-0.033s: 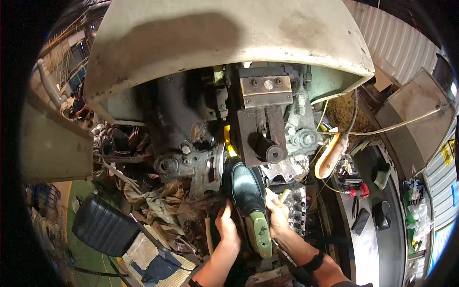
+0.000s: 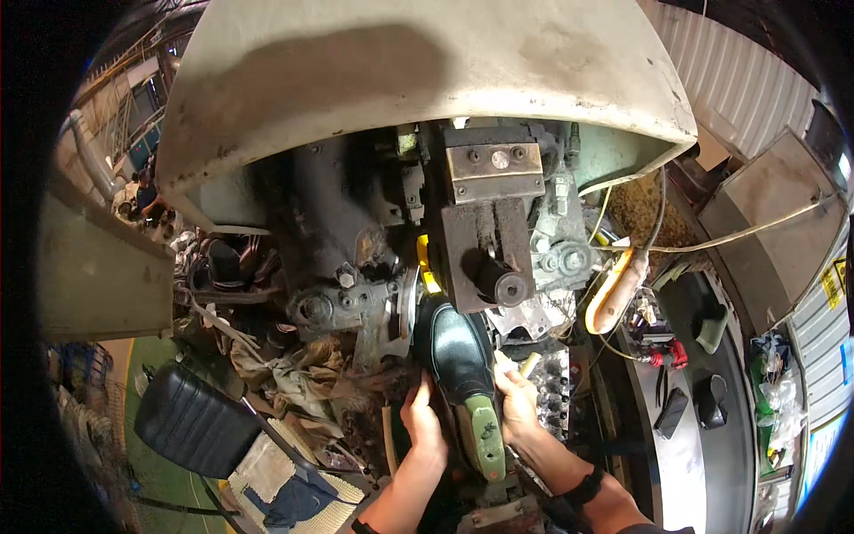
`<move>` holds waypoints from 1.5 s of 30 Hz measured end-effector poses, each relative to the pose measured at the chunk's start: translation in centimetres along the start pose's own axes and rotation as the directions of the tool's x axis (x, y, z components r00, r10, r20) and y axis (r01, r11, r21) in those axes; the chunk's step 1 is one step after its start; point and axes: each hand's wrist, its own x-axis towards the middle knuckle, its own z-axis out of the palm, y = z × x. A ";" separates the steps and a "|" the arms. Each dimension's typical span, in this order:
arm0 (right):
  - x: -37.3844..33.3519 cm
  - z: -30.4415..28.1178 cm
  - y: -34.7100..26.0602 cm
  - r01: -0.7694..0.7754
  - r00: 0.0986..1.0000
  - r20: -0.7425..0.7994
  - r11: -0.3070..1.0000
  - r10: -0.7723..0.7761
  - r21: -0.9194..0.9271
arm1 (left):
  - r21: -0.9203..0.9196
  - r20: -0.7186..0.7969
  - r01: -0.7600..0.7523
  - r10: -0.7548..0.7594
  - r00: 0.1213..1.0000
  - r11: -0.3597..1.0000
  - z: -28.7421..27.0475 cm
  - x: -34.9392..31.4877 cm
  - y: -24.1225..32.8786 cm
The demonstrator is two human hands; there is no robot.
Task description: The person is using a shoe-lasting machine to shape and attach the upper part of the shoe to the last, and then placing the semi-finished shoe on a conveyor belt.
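Note:
A black leather shoe upper sits stretched over a green shoe last, its toe pointing away from me into the machine. My left hand grips the shoe's left side, with some fingers hidden beneath it. On the other side, my right hand presses its fingers against the shoe near the last. A pale piece shows at those fingertips; its kind I cannot make out. Just beyond the toe is the machine's dark metal head, with a yellow part to its left.
A pale machine hood overhangs the work. At right hangs a wooden-handled tool beside a cable, above a bench with a phone-like black object and a red tool. Crumpled cloth and a black chair are left.

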 end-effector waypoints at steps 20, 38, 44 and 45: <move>1.7 0.7 0.8 0.114 0.993 0.021 0.992 -0.116 0.062 | 0.123 -0.079 -0.113 0.123 0.989 0.986 -1.2 2.7 -2.5; 0.1 -1.5 -2.9 0.018 0.999 0.050 0.952 -0.003 -0.306 | 0.151 0.020 -0.003 0.000 1.000 0.988 -2.0 2.0 -0.6; 3.5 -22.5 -6.4 0.240 0.957 0.051 0.684 -0.285 -0.689 | 0.185 0.038 0.040 -0.048 0.998 0.982 -10.2 1.3 1.1; 3.2 -22.1 -6.1 -0.031 0.932 -0.239 0.596 -0.273 -0.802 | 0.169 -0.009 0.063 -0.063 0.998 0.984 -11.6 1.7 0.5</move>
